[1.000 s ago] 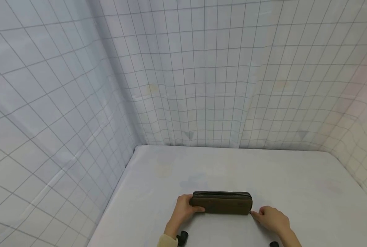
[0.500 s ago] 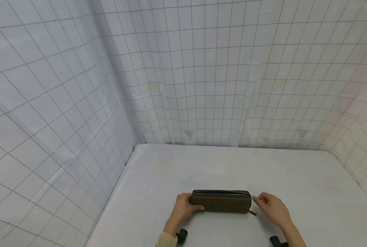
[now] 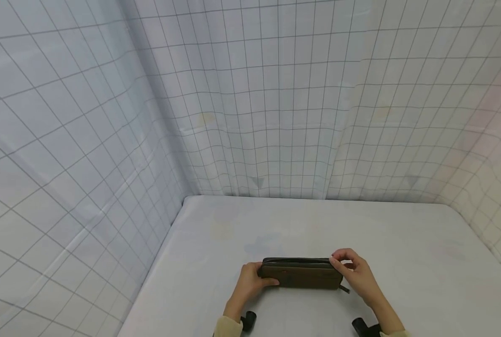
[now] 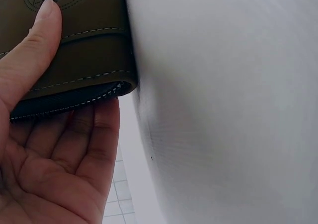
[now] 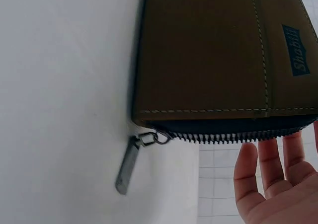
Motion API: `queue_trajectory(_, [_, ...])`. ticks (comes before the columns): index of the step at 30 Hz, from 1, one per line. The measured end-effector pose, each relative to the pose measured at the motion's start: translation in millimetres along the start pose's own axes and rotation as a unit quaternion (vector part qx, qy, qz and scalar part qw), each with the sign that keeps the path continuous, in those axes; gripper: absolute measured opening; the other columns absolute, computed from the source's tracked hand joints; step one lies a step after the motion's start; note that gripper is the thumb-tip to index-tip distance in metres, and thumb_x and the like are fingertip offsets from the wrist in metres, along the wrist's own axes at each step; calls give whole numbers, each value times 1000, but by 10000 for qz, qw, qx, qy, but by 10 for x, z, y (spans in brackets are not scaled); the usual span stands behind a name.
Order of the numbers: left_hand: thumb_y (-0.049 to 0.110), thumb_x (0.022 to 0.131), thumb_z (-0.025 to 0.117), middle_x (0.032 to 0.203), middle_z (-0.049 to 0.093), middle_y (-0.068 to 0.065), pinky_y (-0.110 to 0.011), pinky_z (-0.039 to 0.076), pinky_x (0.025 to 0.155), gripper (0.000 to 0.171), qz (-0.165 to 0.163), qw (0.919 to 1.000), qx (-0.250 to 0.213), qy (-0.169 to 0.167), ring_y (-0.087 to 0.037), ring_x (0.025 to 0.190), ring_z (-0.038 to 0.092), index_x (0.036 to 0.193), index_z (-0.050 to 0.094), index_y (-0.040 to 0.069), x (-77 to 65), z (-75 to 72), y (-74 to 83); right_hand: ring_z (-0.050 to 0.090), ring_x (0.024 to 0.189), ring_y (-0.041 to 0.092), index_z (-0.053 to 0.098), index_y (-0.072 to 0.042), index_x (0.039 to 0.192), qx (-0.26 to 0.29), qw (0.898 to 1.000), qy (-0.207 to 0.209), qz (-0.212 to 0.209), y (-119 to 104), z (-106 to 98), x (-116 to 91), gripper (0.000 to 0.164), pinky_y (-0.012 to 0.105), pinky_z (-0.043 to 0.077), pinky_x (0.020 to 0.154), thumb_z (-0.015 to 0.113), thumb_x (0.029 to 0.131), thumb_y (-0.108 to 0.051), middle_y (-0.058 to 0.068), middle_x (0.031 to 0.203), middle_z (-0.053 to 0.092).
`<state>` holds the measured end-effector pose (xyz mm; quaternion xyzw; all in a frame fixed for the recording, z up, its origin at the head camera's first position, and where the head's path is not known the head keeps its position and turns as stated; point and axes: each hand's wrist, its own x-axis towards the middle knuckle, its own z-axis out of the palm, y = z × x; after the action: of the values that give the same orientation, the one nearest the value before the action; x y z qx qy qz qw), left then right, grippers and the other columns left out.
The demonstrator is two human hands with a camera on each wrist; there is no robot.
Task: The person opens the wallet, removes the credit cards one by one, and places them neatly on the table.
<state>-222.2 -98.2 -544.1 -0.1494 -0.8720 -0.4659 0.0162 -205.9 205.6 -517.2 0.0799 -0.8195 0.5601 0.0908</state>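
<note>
A long brown zip-around wallet stands on its long edge on the white table. Stitching runs along its side, and a label and a printed emblem show in the wrist views. My left hand grips its left end, thumb on the near face and fingers behind. At the top right corner, my right hand pinches the upper edge with thumb and forefinger; its other fingers sit behind the end in the right wrist view. The metal zip pull hangs loose at the lower right corner. Zip teeth show along that end, parted from the other row.
A white cloth covers the table. Gridded white curtains rise at the back and both sides. Black wrist mounts are worn on both wrists.
My right hand has let go of the zip pull at the lower right corner and moved up and left to the wallet's top right corner. The left hand keeps its grip.
</note>
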Motion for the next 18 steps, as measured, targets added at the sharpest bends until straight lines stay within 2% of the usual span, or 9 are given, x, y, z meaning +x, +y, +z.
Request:
queue_trajectory(7, [24,67,87,76,68,5,-30,47,66,33,37,10000,-51,-49,-9,68,59,90,73,7,-3,3,-20,55,87,17,65,-5,99,534,9970,-187,525,17,25,-24,25,27,46,72,67,90,-28,8,97,60])
queue_trajectory(14, [24,70,85,86,69,5,-32,49,74,37,-2,9997,-128,-192,-12,79,62,101,71,9,-6,6,-16,55,92,17,65,-8,104,406,9970,-263,598,17,13,-27,25,28,47,75,67,90,-30,6,102,61])
queue_trajectory(18, [26,70,85,98,69,1,-37,49,81,48,43,9997,-128,-185,-18,91,63,111,67,8,-25,15,-5,54,95,18,64,-9,107,307,9969,-314,645,20,1,-41,28,29,46,77,66,90,-31,5,106,61])
